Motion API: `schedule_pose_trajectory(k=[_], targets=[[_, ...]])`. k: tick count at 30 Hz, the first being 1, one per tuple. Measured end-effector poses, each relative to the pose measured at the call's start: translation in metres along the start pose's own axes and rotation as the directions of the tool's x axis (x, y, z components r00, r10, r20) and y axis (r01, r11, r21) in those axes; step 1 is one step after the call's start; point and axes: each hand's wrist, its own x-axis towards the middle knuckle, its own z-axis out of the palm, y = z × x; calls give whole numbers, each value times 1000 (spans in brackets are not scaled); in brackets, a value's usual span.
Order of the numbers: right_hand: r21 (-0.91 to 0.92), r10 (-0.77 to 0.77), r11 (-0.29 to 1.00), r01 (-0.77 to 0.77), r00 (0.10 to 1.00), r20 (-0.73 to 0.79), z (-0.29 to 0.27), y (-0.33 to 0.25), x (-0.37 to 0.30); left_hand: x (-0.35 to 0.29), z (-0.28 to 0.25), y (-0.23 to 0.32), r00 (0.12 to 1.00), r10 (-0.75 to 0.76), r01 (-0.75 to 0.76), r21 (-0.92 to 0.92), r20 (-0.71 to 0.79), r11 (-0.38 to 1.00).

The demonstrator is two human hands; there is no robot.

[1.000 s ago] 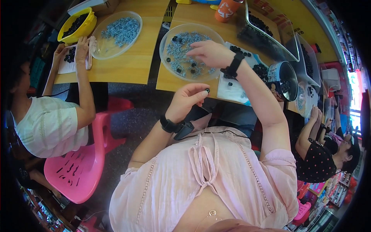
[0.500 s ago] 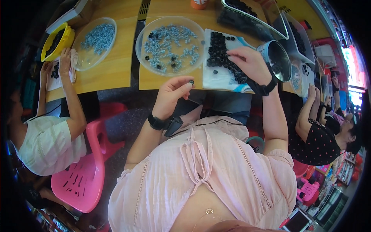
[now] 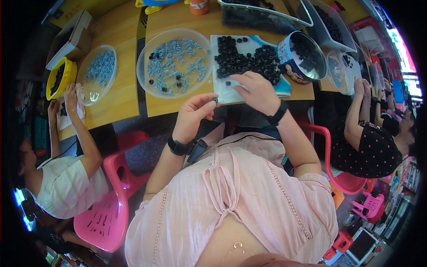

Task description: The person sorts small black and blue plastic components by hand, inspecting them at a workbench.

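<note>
My left hand (image 3: 195,113) pinched a dark bead (image 3: 215,100) between thumb and fingertips, near the desk (image 3: 164,105) edge. My right hand (image 3: 258,92) was over the white cloth (image 3: 221,95), thumb and finger slightly apart, near a lone bead (image 3: 228,83). The black pile (image 3: 233,60) lay on the cloth, between the round tub (image 3: 143,71) and the tin (image 3: 291,66).

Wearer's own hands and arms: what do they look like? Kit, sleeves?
Left hand and right hand ungloved. Left wristband black, dark boxy module beside it. Right wristband also black. Short blouse sleeves, pale pink, loose.
</note>
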Motion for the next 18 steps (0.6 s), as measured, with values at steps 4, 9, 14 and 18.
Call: schedule_pose_trajectory(k=[4, 9, 14, 18], targets=[[38, -24, 999, 21, 996, 85, 8, 5, 1, 0, 2, 0, 1000, 0, 0, 9, -3, 1000], [-74, 6, 997, -7, 1000, -19, -6, 32, 8, 2, 0, -2, 1000, -1, 2, 21, -17, 1000], [-146, 65, 988, -58, 997, 45, -20, 65, 27, 4, 3, -4, 1000, -10, 10, 9, -12, 1000], [-93, 18, 996, -15, 1000, 25, -34, 84, 39, 3, 2, -2, 1000, -2, 2, -3, -9, 1000]])
